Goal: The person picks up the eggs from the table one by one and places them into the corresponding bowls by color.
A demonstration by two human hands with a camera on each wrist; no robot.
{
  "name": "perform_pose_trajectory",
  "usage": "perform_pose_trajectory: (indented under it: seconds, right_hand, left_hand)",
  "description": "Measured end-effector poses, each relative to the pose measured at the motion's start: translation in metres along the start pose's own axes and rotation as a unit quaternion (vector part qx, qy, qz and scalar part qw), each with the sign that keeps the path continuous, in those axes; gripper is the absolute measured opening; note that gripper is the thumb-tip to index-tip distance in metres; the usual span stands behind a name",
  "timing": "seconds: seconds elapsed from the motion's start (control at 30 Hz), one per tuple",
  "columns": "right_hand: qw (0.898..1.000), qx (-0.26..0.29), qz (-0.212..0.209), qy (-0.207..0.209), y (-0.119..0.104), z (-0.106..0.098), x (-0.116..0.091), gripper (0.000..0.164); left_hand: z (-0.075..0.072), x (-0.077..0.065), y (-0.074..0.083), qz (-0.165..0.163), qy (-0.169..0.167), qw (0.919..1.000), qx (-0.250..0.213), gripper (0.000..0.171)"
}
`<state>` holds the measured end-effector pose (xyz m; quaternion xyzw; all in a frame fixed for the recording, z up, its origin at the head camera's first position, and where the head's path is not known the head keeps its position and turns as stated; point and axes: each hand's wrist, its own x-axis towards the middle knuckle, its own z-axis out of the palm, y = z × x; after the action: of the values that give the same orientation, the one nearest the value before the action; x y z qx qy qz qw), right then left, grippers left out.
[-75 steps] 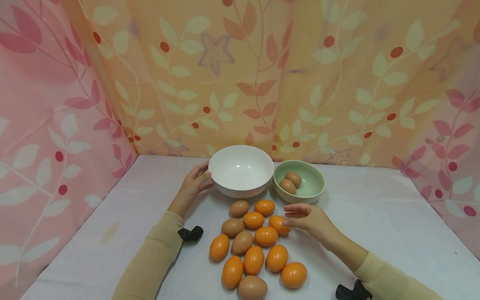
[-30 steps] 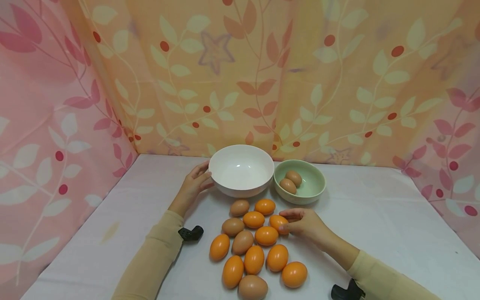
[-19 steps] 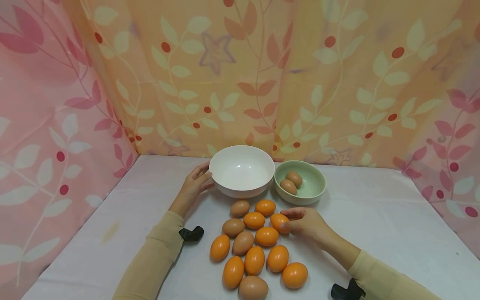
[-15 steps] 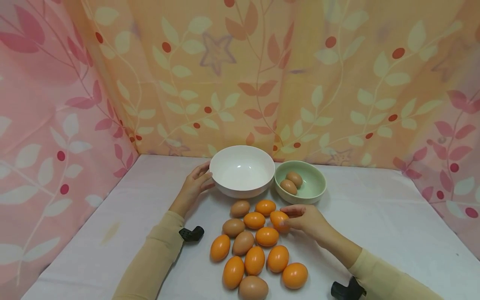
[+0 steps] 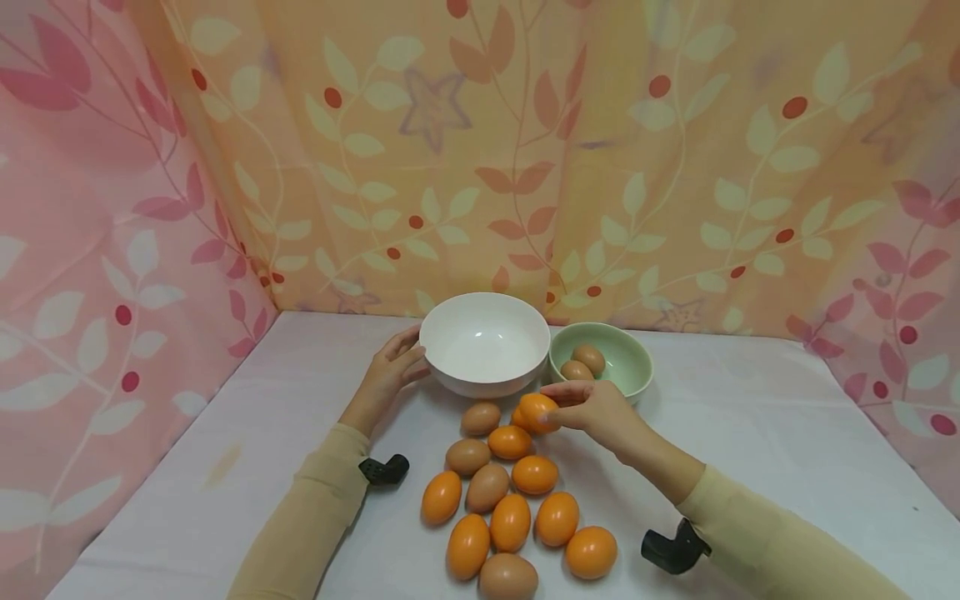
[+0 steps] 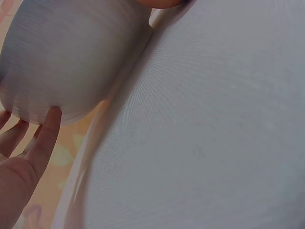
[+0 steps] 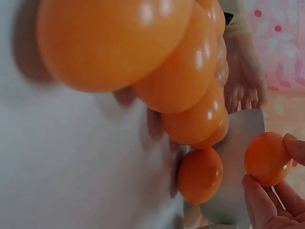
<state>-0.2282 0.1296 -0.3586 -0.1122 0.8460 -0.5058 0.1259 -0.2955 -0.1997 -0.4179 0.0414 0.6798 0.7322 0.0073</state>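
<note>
Thumb and fingertips of my right hand [image 5: 606, 417] pinch an orange egg [image 5: 537, 412], lifted off the table and overlapping another orange egg behind it in the head view. The right wrist view shows the held egg [image 7: 267, 160] between thumb and fingers, with the white bowl behind. My left hand [image 5: 386, 373] rests against the left side of the white bowl [image 5: 483, 337], its fingers fairly straight; their fingertips [image 6: 55, 112] touch the outer wall in the left wrist view. Nothing lies in the white bowl. Right beside it stands a light green bowl [image 5: 633, 358] holding two brown eggs [image 5: 588, 360].
In front of the bowls lies a loose group of orange eggs [image 5: 511, 522] and brown eggs [image 5: 508, 577] on the white tablecloth [image 5: 750, 433]. A yellow floral curtain [image 5: 510, 150] hangs behind the table, with pink cloth [image 5: 90, 250] at the sides.
My right hand has closed on the orange egg at the group's right edge and raised it up and to the left, towards the white bowl. My left hand has stayed at that bowl.
</note>
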Motion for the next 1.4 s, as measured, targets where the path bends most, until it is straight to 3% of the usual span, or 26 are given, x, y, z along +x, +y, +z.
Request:
perform_pose_trajectory:
  seconds: [0.3, 0.63, 0.97, 1.2, 1.4]
  right_hand:
    - [1.000, 0.007, -0.015, 0.003, -0.021, 0.000, 0.017, 0.045]
    - [0.998, 0.060, 0.022, 0.002, -0.043, 0.005, 0.036, 0.044]
    - [0.996, 0.088, 0.022, -0.004, -0.049, 0.007, 0.062, 0.044]
    - [0.991, 0.127, 0.044, -0.017, -0.054, 0.011, 0.080, 0.041]
    - [0.993, 0.105, 0.040, -0.016, -0.056, 0.021, 0.096, 0.042]
  left_hand:
    - [0.002, 0.000, 0.001, 0.003, -0.002, 1.0000, -0.002, 0.054]
    - [0.001, -0.001, 0.000, 0.003, -0.002, 1.0000, -0.003, 0.053]
    - [0.000, -0.001, 0.000, 0.005, 0.001, 1.0000, 0.003, 0.053]
    - [0.000, -0.002, 0.001, 0.005, -0.003, 1.0000, 0.001, 0.053]
    - [0.000, -0.002, 0.002, 0.003, -0.004, 1.0000, 0.003, 0.054]
